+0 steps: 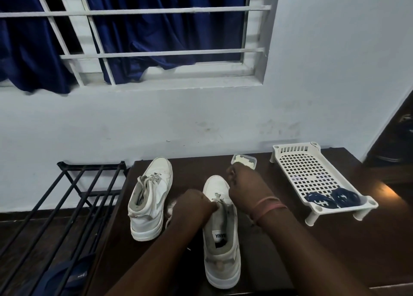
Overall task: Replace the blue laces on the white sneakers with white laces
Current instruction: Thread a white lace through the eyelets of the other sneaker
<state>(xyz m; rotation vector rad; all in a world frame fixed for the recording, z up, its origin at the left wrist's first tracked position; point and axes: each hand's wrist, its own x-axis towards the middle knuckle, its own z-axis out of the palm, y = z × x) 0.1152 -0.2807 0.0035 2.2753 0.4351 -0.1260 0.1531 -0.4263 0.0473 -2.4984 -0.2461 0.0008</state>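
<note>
Left hand (196,203) fingers pinch the white lace (220,200) at the near sneaker's (221,239) eyelets, right hand (242,184) fingers curled just beyond (grip unclear).

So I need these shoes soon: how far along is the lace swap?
Done: blue laces lie in the white tray; the left sneaker is laced white. In hand: left hand and right hand thread white lace on the right sneaker. Left: its upper eyelets.

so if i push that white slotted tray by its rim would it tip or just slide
The white slotted tray probably slides: it looks like light, stiff plastic on short feet over a smooth dark table. The blue laces coiled at its near end are floppy and might shift.
</note>
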